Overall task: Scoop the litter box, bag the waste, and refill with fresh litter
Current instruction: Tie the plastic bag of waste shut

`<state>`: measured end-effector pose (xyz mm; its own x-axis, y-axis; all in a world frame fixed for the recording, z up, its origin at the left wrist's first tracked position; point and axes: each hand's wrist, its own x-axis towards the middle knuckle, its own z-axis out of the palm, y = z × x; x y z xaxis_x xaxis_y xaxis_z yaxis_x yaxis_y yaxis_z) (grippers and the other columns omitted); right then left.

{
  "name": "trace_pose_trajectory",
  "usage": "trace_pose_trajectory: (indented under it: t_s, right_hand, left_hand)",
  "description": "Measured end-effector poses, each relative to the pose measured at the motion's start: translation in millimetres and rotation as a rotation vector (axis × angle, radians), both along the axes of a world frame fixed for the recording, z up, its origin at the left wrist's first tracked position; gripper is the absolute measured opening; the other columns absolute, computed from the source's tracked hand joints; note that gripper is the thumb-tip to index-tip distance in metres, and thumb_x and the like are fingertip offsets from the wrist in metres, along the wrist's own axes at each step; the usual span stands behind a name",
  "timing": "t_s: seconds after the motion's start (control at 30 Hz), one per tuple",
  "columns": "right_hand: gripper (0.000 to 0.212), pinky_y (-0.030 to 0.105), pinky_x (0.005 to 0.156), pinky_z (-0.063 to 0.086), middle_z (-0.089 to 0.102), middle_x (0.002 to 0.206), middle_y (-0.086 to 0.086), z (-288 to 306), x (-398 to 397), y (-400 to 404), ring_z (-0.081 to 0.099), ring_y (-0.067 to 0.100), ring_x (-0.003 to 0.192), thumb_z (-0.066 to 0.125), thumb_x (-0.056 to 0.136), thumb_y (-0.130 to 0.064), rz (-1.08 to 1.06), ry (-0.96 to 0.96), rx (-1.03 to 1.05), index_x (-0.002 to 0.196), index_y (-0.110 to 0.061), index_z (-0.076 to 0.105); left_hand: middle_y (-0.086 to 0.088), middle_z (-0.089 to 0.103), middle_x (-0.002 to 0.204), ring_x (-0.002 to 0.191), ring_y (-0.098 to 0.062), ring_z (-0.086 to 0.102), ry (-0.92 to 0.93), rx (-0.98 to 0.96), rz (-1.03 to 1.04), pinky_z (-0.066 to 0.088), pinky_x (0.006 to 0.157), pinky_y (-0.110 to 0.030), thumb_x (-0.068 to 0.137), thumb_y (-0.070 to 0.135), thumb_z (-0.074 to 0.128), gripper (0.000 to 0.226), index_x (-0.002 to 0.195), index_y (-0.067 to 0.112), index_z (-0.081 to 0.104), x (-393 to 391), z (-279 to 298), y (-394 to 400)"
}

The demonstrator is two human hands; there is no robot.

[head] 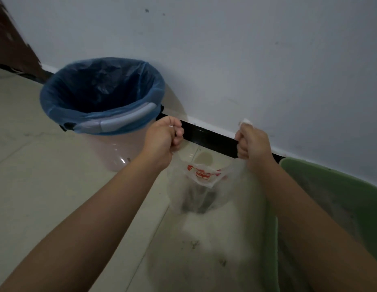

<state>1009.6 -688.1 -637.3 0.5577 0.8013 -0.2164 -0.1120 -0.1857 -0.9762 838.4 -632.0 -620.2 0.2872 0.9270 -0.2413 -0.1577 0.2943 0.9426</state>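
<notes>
Fingers [179, 131] gripping bag [204, 178], dark clumps inside

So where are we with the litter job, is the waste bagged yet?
Bagging is in hand: the left hand and right hand each grip a handle of the clear plastic bag, stretched open, dark waste inside. Left to do: tie it, drop it in the blue-lined bin, and refill the green litter box.

Litter box [322, 171] cut off right
</notes>
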Motion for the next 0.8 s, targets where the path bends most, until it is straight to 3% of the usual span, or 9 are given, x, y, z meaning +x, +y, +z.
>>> trace_pose_trajectory:
  t_s: [0.13,0.23,0.27,0.33,0.4,0.5,0.6,0.7,0.8]
  right_hand:
    - [0.038,0.016,0.039,0.022,0.030,0.031,-0.011,-9.3,-6.5,4.2,0.025,0.000,0.028,0.031,0.097,-0.023,-0.050,-0.070,-0.009,0.064,-0.016,0.048]
    - [0.020,0.018,0.055,0.032,0.043,0.061,-0.007,-24.9,-10.1,-8.6,0.040,0.004,0.055,0.039,0.091,-0.029,-0.034,-0.230,0.070,0.076,-0.023,0.050]
    - [0.016,0.015,0.061,0.035,0.047,0.072,-0.007,-30.8,-11.2,-15.3,0.043,0.002,0.064,0.038,0.085,-0.032,0.021,-0.283,0.075,0.088,-0.022,0.050]
    - [0.049,0.012,0.073,0.036,0.050,0.095,-0.007,-44.6,-8.4,-30.5,0.047,-0.003,0.082,0.032,0.077,-0.036,0.137,-0.397,0.031,0.122,-0.018,0.044]
    - [0.069,0.017,0.090,0.035,0.044,0.121,-0.005,-57.8,-1.6,-44.0,0.045,0.003,0.107,0.033,0.076,-0.035,0.212,-0.483,-0.025,0.141,-0.014,0.027]
    - [0.085,0.031,0.110,0.024,0.022,0.151,0.001,-73.4,11.5,-61.1,0.022,0.007,0.134,0.046,0.074,-0.033,0.318,-0.480,-0.072,0.148,-0.015,0.009]
    - [0.094,0.025,0.107,0.020,0.014,0.155,0.002,-82.3,21.4,-61.2,0.018,0.015,0.141,0.067,0.080,-0.025,0.341,-0.558,-0.171,0.148,-0.015,0.004]
    - [0.095,0.031,0.112,0.021,0.010,0.157,0.002,-86.2,29.8,-42.7,0.015,0.018,0.144,0.069,0.081,-0.021,0.232,-0.459,-0.241,0.149,-0.015,0.003]
    - [0.103,0.037,0.113,0.026,0.012,0.156,0.002,-84.0,30.1,-22.0,0.020,0.021,0.143,0.077,0.071,-0.031,0.218,-0.325,-0.254,0.148,-0.019,0.011]
  left_hand:
    - [0.002,0.051,0.058,0.051,-0.006,0.042,-0.056,0.040,0.082,0.030,0.041,-0.013,0.079,-0.021,0.021,0.044,0.078,0.015,0.046,7.2,-3.9,2.5]
    - [0.002,0.054,0.092,0.083,-0.006,0.053,0.091,0.184,0.014,0.045,0.073,-0.014,0.090,-0.012,0.041,0.039,0.115,0.017,0.043,3.9,-22.0,-9.2]
    - [0.003,0.054,0.107,0.098,-0.006,0.052,0.141,0.218,-0.049,0.044,0.086,-0.018,0.089,-0.006,0.049,0.053,0.133,0.018,0.032,0.4,-31.6,-16.3]
    - [0.003,0.044,0.135,0.121,-0.006,0.040,0.201,0.232,-0.164,0.034,0.103,-0.027,0.084,0.002,0.061,0.086,0.148,0.024,0.007,-7.1,-46.7,-31.3]
    - [0.007,0.029,0.149,0.128,-0.004,0.028,0.259,0.202,-0.260,0.026,0.103,-0.026,0.080,0.006,0.067,0.103,0.148,0.028,-0.007,-11.0,-59.8,-38.9]
    - [0.008,0.017,0.155,0.139,-0.014,0.021,0.444,0.173,-0.361,0.026,0.104,-0.025,0.078,0.013,0.071,0.109,0.148,0.024,-0.012,-6.0,-73.6,-42.0]
    - [0.009,0.042,0.129,0.123,-0.009,0.044,0.531,0.178,-0.331,0.039,0.090,-0.007,0.078,0.013,0.072,0.093,0.146,0.015,0.009,11.9,-74.9,-39.4]
    - [-0.007,0.025,0.152,0.140,-0.022,0.026,0.513,0.027,-0.112,0.032,0.108,-0.031,0.078,0.021,0.073,0.101,0.149,0.009,0.003,26.8,-79.5,-18.1]
    - [-0.007,0.007,0.157,0.144,-0.023,0.014,0.485,0.013,-0.082,0.021,0.114,-0.037,0.077,0.022,0.074,0.110,0.149,0.012,-0.009,36.4,-85.2,-1.0]
